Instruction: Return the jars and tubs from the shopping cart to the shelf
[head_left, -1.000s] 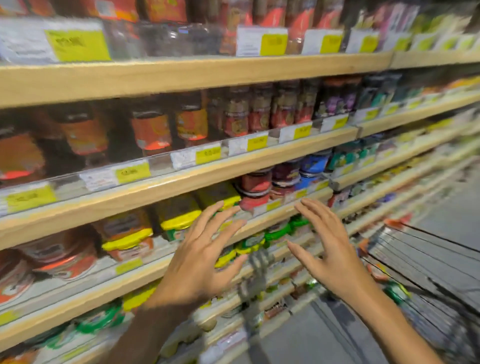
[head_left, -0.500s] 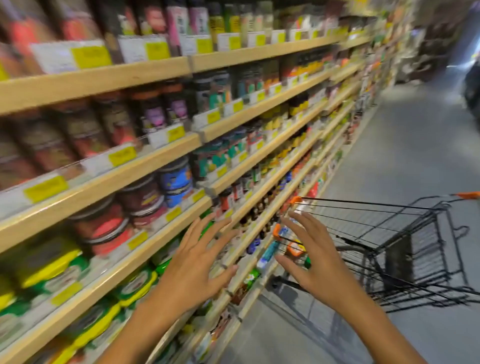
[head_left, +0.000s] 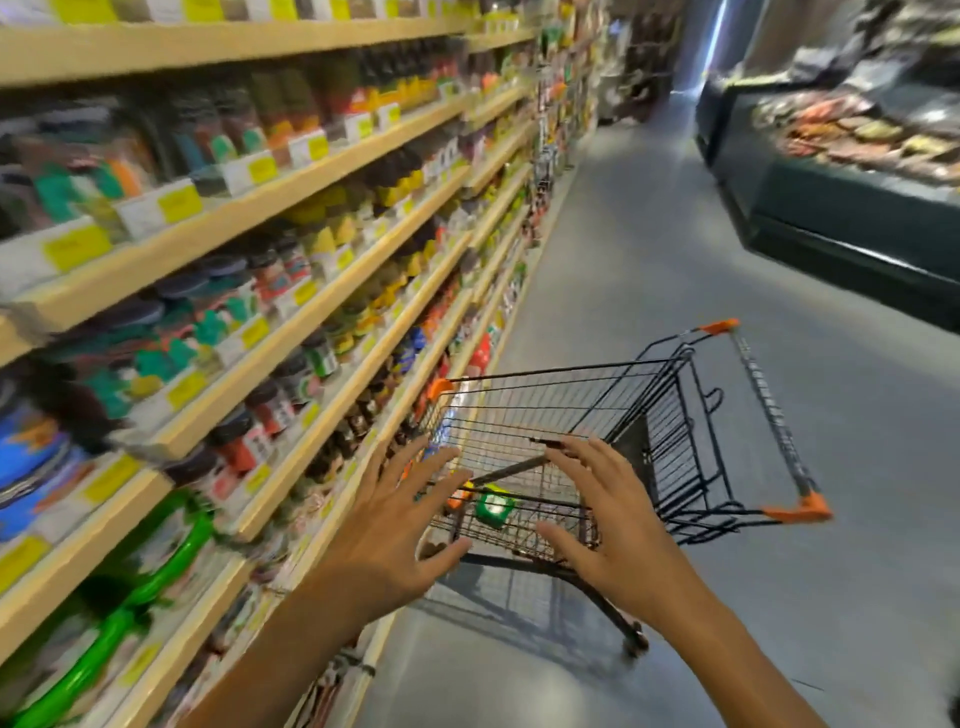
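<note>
A black wire shopping cart (head_left: 675, 415) with orange corner caps stands in the aisle beside the shelves. Low in its basket lies a green-lidded tub (head_left: 493, 508), with something orange (head_left: 460, 496) next to it. My left hand (head_left: 395, 530) and my right hand (head_left: 608, 519) reach forward with fingers spread, both holding nothing, just short of the cart's near end. The wooden shelves (head_left: 311, 171) on the left carry rows of jars and tubs, blurred by motion.
Green-lidded tubs (head_left: 156, 561) fill the low near shelf at left. A dark chilled display counter (head_left: 857, 218) lines the right side of the aisle. Grey floor (head_left: 649, 234) stretches ahead between shelves and counter.
The view has swung right, from the shelf face to the aisle and cart. Both hands stay spread and holding nothing, now in front of the cart instead of the shelf.
</note>
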